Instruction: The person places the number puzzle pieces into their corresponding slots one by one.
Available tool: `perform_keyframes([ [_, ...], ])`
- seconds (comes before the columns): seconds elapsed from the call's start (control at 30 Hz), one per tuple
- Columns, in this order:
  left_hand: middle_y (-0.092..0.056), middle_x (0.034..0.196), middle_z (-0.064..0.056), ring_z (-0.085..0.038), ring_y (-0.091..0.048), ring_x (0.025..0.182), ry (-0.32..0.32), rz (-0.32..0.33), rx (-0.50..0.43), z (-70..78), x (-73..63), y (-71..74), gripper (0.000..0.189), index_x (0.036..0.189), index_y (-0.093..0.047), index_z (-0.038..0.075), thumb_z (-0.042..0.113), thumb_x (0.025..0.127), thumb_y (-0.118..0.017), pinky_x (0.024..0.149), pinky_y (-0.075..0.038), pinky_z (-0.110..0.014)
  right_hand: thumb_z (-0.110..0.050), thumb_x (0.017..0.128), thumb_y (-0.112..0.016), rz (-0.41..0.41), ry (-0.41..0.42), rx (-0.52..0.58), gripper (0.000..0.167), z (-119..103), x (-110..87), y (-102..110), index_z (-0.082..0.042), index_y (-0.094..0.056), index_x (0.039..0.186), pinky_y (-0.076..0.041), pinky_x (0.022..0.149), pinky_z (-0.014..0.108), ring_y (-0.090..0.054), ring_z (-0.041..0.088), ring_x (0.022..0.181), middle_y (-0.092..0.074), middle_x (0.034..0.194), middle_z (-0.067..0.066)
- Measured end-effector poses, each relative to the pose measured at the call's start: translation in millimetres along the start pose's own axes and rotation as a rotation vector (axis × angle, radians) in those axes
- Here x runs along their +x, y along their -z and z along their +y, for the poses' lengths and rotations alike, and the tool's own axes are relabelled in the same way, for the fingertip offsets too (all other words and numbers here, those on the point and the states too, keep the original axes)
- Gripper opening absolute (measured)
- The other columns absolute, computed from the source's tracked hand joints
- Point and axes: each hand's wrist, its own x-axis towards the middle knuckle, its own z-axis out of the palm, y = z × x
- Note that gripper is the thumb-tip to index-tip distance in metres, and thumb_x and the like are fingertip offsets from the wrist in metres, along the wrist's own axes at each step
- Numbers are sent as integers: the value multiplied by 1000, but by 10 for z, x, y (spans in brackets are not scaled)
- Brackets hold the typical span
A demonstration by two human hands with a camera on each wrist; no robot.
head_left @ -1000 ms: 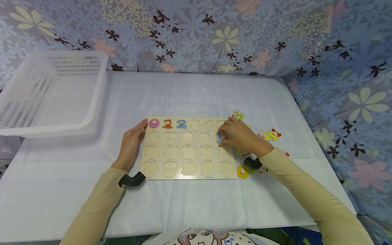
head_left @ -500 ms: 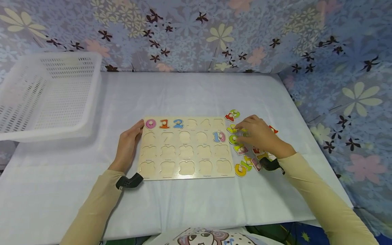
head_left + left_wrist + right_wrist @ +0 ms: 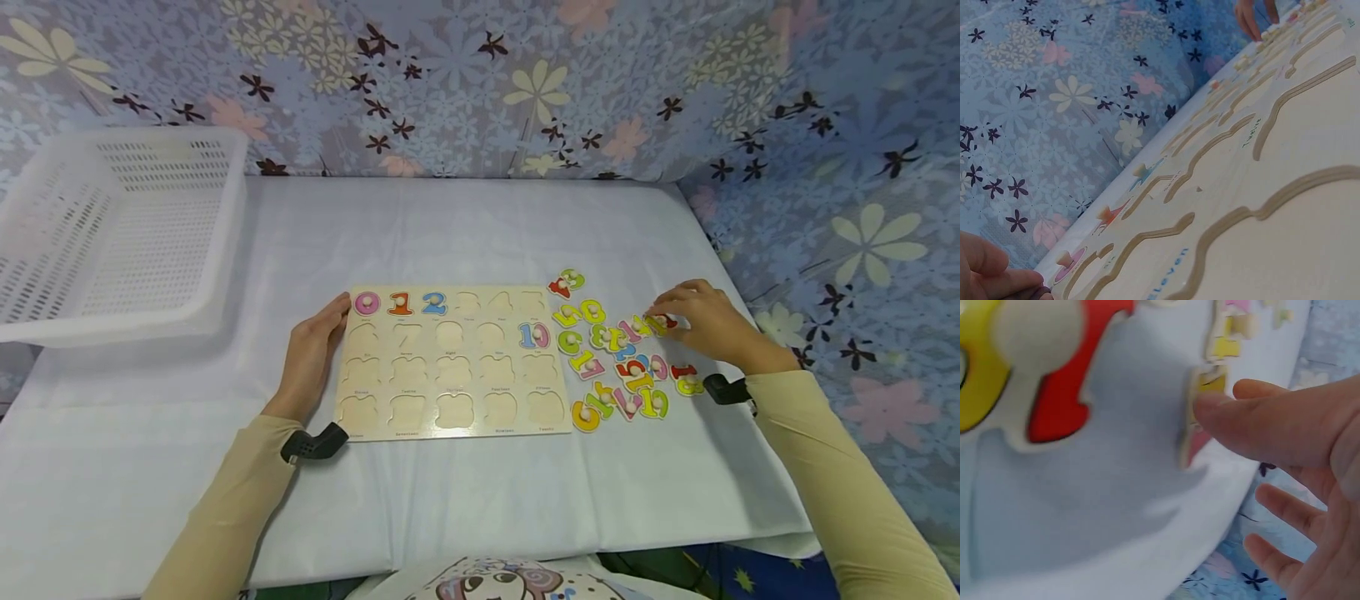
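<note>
A wooden number puzzle board (image 3: 450, 425) lies flat on the table. Pieces 0 (image 3: 367, 303), 1 (image 3: 401, 303), 2 (image 3: 434, 303) and 10 (image 3: 534, 336) sit in their recesses. My left hand (image 3: 309, 354) rests along the board's left edge, fingertips at its upper left corner, near the pink 0 (image 3: 1069, 262) in the left wrist view. At the far right of the loose pieces, my right hand (image 3: 712, 325) pinches a yellow-and-red number piece (image 3: 663, 323) between thumb and fingers. That piece (image 3: 1210, 381) is partly hidden by the thumb (image 3: 1222, 415) in the right wrist view.
Several loose number pieces with knobs lie right of the board, among them a yellow 8 (image 3: 592, 312), a red-and-yellow 18 (image 3: 686, 379) and an orange-yellow piece (image 3: 585, 416). A white plastic basket (image 3: 232, 250) stands at the left on the white-covered table (image 3: 465, 225).
My right hand has let go of the 10 in the board and moved right across the loose pieces to the yellow-and-red one. My left hand stays at the board's edge.
</note>
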Motion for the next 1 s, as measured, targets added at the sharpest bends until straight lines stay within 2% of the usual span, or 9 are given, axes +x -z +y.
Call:
perform_keyframes([
  [0.13, -34, 154, -5, -12, -28, 141, 2, -1, 1, -6, 7, -4, 44, 145, -40, 0, 17, 104, -39, 109, -31, -19, 1, 75, -79, -3, 0, 15, 40, 56, -8, -46, -7, -71, 113, -36, 89, 69, -42, 44, 116, -62, 117, 18],
  [0.37, -33, 154, -6, -13, -28, 141, 9, 1, -22, 3, 1, 1, 44, 145, -39, -1, 17, 105, -40, 109, -31, -19, -4, 71, -83, 38, 26, -30, 40, 132, 2, -72, -7, -73, 110, -39, 85, 68, -46, 42, 112, -64, 114, 15],
  [0.6, -33, 154, -6, -12, -27, 141, 12, 1, -18, 23, -6, 8, 45, 146, -38, 0, 18, 105, -39, 109, -31, -19, -15, 72, -86, 65, -52, 17, 40, 85, -16, -47, -5, -72, 108, -36, 89, 68, -46, 45, 110, -64, 108, 19],
  [0.73, -33, 154, -6, -12, -27, 141, 13, 3, -22, 25, -2, 11, 44, 146, -38, 0, 17, 105, -39, 109, -31, -19, -20, 74, -85, 82, -55, 72, 41, -118, 35, -18, -6, -71, 110, -34, 92, 67, -44, 42, 114, -63, 109, 17],
  [0.83, -34, 154, -6, -12, -28, 141, 11, 8, -32, 24, 0, 9, 44, 145, -39, -1, 16, 105, -40, 108, -32, -19, -24, 75, -84, 75, -22, 98, 41, -353, 134, -6, -8, -71, 111, -34, 95, 63, -44, 37, 115, -63, 108, 12],
  [1.0, -33, 154, -7, -12, -27, 141, 15, 6, -41, 32, 7, 3, 45, 146, -38, -1, 18, 105, -40, 109, -31, -19, -26, 75, -84, 81, 129, 114, 40, -847, 381, -34, -8, -71, 108, -39, 93, 54, -47, 31, 110, -63, 105, 7],
])
